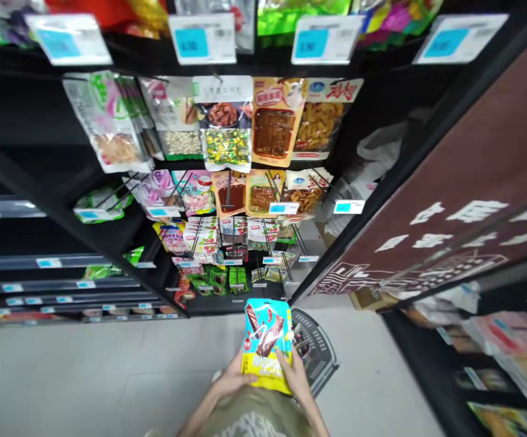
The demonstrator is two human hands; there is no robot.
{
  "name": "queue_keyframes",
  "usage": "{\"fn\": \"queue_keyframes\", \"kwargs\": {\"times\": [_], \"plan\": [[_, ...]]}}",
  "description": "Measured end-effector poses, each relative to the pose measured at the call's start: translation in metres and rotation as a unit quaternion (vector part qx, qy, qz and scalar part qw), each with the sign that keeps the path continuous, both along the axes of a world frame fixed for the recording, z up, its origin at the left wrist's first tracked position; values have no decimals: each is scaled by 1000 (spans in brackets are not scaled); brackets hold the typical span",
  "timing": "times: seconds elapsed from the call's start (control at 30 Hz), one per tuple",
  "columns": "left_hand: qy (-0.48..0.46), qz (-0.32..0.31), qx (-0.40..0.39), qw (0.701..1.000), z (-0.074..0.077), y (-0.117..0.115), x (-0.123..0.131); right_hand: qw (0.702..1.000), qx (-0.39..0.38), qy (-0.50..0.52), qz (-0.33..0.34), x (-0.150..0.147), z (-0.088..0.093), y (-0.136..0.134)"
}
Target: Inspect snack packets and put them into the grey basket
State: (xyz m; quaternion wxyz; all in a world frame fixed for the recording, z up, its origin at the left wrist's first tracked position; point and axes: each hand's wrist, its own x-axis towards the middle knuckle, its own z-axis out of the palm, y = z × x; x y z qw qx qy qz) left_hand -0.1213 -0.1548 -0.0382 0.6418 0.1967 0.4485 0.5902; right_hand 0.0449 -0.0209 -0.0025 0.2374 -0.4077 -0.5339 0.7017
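Observation:
A blue and yellow snack bag [270,331], printed with brown strips of what looks like dried meat, is held upright in front of my body. My left hand [235,375] grips its lower left edge, thumb across the front and the other fingers hidden behind. On the opposite edge, my right hand [293,367] closes round the bag with its thumb on the yellow part. Below and to the right, a dark shopping basket [320,349] rests on the floor, partly covered by the bag and my right arm; its contents are too small to name.
Ahead stands a black shelf rack with hanging snack packets [227,124] in several rows and price tags [202,39] along the edges. A brown printed panel [455,200] slopes along the right. More shelves with packets [513,340] stand at the lower right. Grey tiled floor [85,370] lies below.

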Motion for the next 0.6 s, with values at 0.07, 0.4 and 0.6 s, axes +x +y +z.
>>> {"fn": "queue_keyframes", "kwargs": {"times": [0.07, 0.4, 0.6], "plan": [[28, 7, 20, 999, 0, 5, 5, 998, 46, -38, -31, -2, 2, 7], [79, 33, 52, 995, 28, 20, 11, 987, 107, -67, -95, 3, 9, 8], [99, 21, 45, 994, 41, 20, 8, 985, 110, -57, -122, 3, 20, 4]]}}
